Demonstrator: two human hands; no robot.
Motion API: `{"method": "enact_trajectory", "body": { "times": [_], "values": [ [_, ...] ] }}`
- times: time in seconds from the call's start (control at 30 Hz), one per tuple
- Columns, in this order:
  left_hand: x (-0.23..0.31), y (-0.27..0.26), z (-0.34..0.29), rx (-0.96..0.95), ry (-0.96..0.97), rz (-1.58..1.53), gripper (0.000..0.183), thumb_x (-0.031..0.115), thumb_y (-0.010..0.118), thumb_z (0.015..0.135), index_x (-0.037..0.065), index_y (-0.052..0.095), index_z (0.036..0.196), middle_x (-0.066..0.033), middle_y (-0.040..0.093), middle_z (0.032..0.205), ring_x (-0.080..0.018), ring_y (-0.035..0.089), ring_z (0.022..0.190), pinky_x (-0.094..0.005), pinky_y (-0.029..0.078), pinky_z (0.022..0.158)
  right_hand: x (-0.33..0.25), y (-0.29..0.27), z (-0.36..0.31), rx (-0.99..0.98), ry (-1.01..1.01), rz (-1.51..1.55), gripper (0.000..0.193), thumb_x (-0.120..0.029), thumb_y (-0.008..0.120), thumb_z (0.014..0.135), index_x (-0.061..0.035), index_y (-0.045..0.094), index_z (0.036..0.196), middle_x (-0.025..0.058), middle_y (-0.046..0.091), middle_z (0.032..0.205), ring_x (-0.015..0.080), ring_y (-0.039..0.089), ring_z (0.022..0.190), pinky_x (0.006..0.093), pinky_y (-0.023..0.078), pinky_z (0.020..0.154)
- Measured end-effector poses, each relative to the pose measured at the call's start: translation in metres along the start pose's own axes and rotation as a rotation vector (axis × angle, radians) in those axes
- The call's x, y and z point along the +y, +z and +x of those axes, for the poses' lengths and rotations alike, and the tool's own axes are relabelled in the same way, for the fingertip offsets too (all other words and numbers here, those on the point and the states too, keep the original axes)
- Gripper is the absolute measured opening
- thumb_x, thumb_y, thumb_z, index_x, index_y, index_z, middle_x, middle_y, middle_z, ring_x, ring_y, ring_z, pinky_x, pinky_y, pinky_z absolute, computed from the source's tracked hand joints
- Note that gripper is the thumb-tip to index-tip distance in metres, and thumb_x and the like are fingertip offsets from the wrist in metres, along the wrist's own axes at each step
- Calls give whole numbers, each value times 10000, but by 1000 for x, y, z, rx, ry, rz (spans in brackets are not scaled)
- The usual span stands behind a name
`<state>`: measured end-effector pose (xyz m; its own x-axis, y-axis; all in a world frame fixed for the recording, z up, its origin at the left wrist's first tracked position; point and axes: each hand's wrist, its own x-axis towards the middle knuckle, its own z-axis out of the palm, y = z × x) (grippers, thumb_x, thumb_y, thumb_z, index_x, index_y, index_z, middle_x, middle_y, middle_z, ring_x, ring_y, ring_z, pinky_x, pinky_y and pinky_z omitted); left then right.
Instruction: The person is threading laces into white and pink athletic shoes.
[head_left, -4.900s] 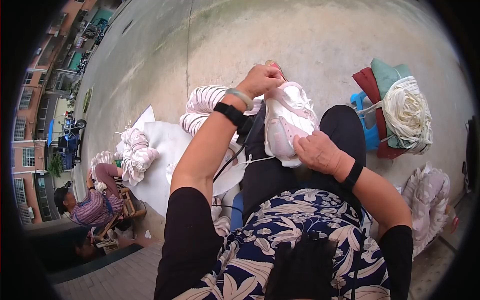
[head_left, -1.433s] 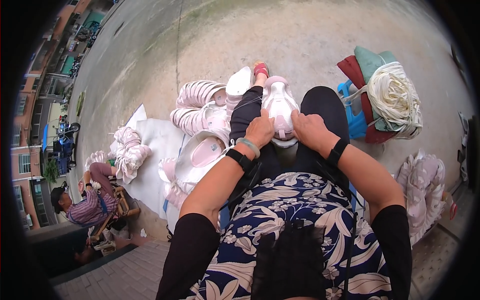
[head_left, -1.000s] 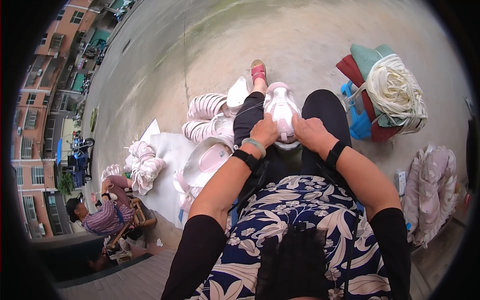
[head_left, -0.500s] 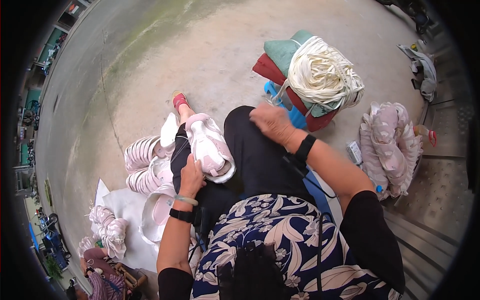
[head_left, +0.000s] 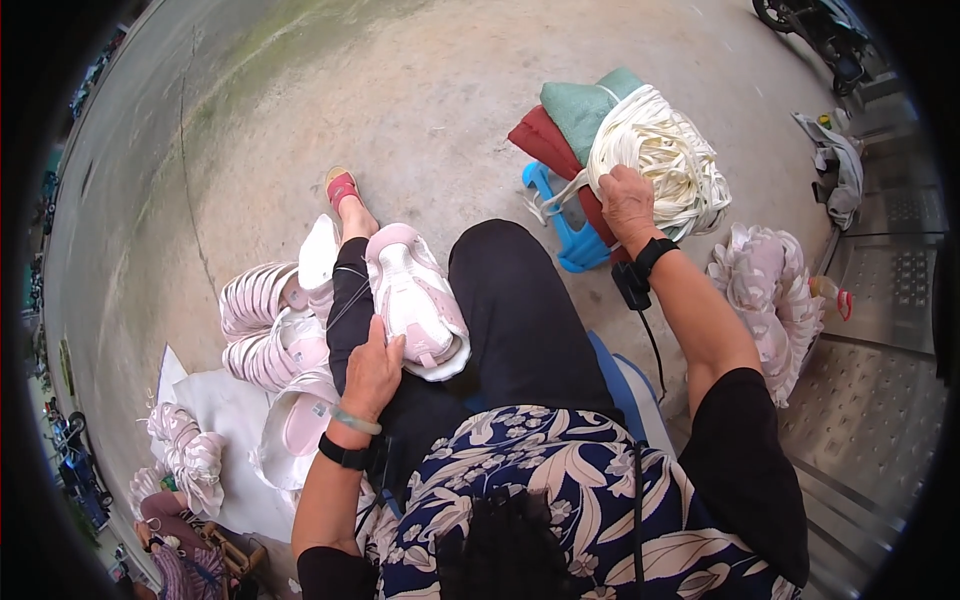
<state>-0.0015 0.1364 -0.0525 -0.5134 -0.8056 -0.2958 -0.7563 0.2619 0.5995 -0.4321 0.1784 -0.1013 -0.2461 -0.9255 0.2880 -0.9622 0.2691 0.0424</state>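
A white and pink shoe upper lies across my left thigh with its toe pointing away from me. My left hand is closed on its near left edge, thumb on top. Out to the right, my right hand is at the near left side of a big bundle of flat cream laces. Its fingers are curled in against the strands; the fingertips are partly hidden. The bundle rests on green and dark red padding over a blue stool.
To my left are nested rows of pink-white uppers, a loose upper and a white sheet. On the right, another stack of uppers stands beside a metal surface and a bottle. Another person sits at lower left.
My right hand has moved right and away from above my knee to the lace bundle. My left hand keeps its hold on the upper. The whole view has shifted slightly.
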Motion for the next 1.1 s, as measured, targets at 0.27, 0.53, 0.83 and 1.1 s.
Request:
{"method": "enact_trajectory", "body": {
  "times": [0.27,0.53,0.83,1.1],
  "values": [
    [75,-24,-11,191,324,-253,584,108,677,715,11,446,1243,-188,556,1143,-246,599,649,-313,489,589,-103,-94,-23,-94,-440,688,102,-74,546,764,-55,485,844,150,507,733,353,551,694,438,432,559],
    [97,-4,-27,-524,400,-892,341,116,620,855,38,538,1177,-7,607,932,-54,548,822,-209,450,717,-139,-186,-67,-358,-524,1084,61,-75,572,803,-63,530,844,140,532,743,357,555,666,406,442,558],
    [0,-43,-51,-266,79,-600,184,210,583,883,38,641,856,55,501,629,-20,426,545,-183,351,481,82,-43,-117,-225,155,182,82,-131,523,840,-67,486,875,175,567,756,388,562,757,460,428,639],
    [39,-24,-31,-6,266,-487,131,109,606,834,-16,637,851,-17,592,668,-68,514,590,-217,408,538,-105,-97,-52,6,-352,772,292,-56,651,718,-43,578,1001,134,596,969,327,562,910,383,449,804]
  ]
}}
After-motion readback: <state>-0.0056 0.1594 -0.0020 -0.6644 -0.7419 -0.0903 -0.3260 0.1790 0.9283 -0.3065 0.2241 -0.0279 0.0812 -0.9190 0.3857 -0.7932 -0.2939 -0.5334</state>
